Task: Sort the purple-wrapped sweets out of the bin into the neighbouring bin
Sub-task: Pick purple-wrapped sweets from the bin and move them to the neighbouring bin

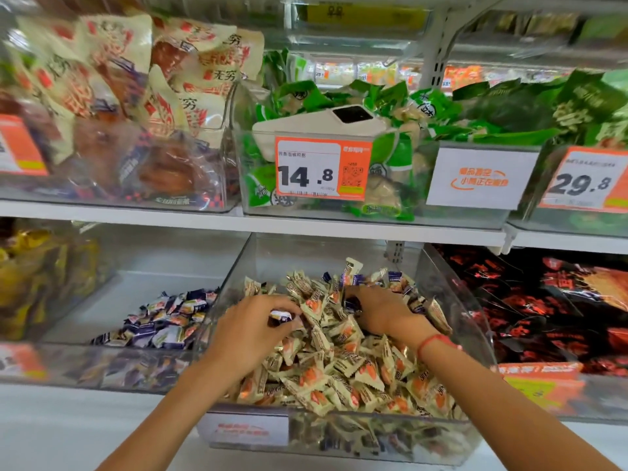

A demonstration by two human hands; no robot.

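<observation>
A clear bin point(343, 433) on the lower shelf holds a heap of cream-and-orange wrapped sweets point(339, 375), with a few purple-wrapped ones point(394, 277) near the back. My left hand point(253, 329) is over the heap's left side and pinches a purple-wrapped sweet point(281, 315) in its fingertips. My right hand point(380, 309) reaches into the middle of the heap, fingers curled round another purple-wrapped sweet point(351, 304). The neighbouring bin point(112, 365) on the left holds a pile of purple-wrapped sweets point(166, 319).
The shelf above carries clear bins of cream-and-red packets point(112, 96) and green packets point(339, 96), with orange price tags point(321, 168). Dark red-and-black packets point(543, 307) fill the bin to the right. Yellow packets point(37, 277) sit at far left.
</observation>
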